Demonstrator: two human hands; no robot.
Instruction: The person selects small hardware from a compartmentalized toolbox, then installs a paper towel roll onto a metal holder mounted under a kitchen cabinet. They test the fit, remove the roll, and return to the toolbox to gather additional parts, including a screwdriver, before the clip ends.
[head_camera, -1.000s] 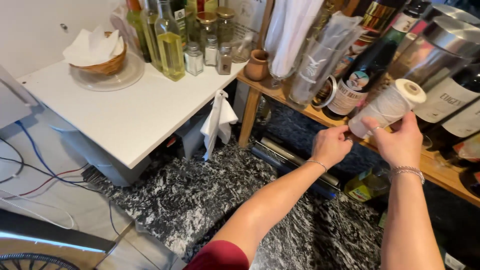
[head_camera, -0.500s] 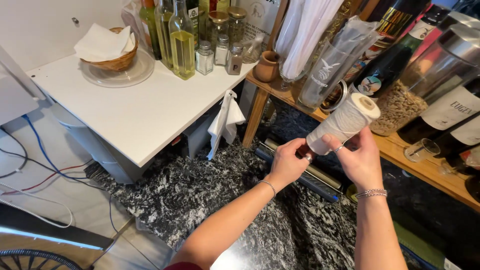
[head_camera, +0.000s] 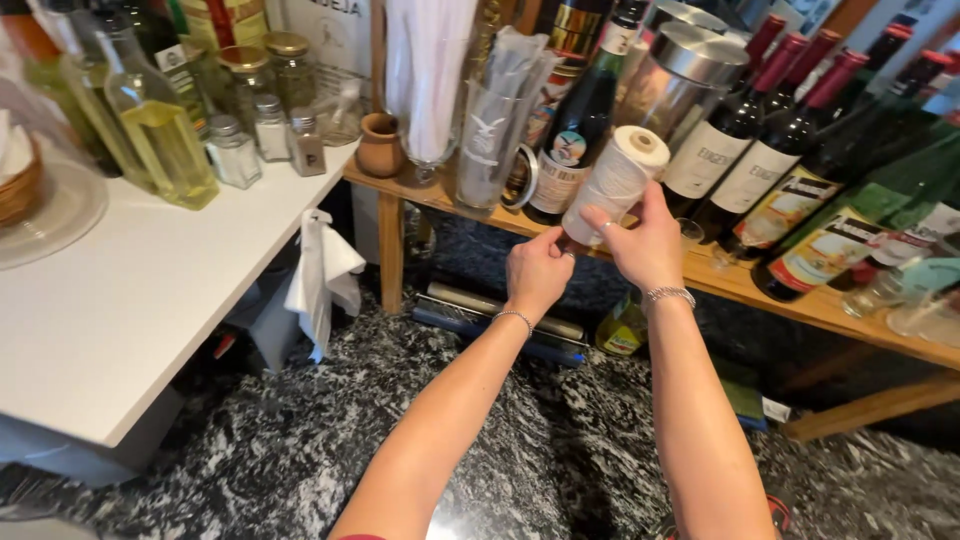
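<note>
A home kitchen corner: wine bottles (head_camera: 745, 150) line a wooden shelf (head_camera: 720, 285), oil bottles (head_camera: 165, 130) and spice jars (head_camera: 270, 125) crowd a white counter (head_camera: 130, 300), above a granite worktop (head_camera: 400, 420).

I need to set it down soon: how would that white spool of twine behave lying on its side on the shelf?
The spool of twine, gripped by the right hand, is round, so it would probably roll on its side. Its wound string looks grippy, not slippery. It seems light, held tilted in one hand while the left hand pinches near its base.

The right hand (head_camera: 645, 240) has lifted the twine spool (head_camera: 612, 185) upright, nearer the bottles.
</note>
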